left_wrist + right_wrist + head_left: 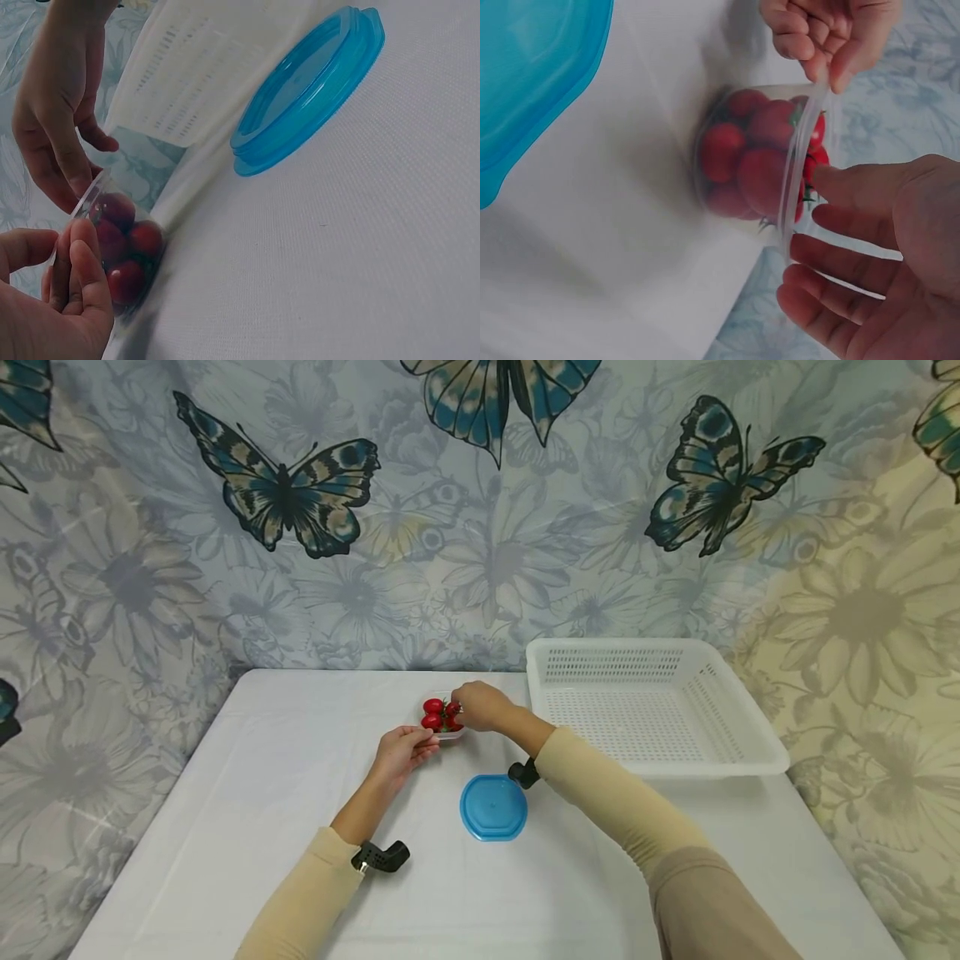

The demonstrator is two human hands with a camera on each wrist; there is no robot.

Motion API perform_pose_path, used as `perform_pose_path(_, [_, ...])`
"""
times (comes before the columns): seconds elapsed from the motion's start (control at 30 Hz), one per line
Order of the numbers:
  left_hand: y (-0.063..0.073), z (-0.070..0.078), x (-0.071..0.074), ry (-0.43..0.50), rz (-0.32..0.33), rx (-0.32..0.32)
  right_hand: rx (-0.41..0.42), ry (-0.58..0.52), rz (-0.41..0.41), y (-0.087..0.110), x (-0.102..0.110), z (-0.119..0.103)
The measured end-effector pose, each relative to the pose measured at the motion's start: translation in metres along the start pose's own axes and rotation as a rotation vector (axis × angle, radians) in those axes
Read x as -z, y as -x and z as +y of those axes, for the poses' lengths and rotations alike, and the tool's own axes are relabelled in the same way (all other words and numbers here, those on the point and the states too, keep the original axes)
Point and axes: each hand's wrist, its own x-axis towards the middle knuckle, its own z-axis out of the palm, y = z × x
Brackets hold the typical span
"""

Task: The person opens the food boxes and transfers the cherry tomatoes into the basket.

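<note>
A small clear plastic container [450, 736] stands on the table with several red tomatoes [432, 721] inside, some with green stems. My left hand [403, 752] pinches its near left rim between thumb and fingers; the left wrist view shows the left hand [64, 292] at the rim too. My right hand [483, 706] reaches over the container's right side. In the right wrist view, the right hand's thumb and index finger [862, 187] touch the tomatoes at the opening, while the other fingers extend beside the rim. Nearer me lies a blue lid [493, 807], flat on the table.
A large white perforated basket [750, 768] stands at the back right of the table [225, 827]. Behind the table hangs a cloth [495, 560] printed with butterflies and flowers. Dark wrist cameras [381, 857] are strapped to both forearms.
</note>
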Motion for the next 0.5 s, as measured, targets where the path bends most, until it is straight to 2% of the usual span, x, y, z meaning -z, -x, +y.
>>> perform_pose_path(0.5, [0.000,-0.002,0.000,0.026,-0.026,-0.036,-0.056,0.183,0.078,-0.007,-0.014,-0.013])
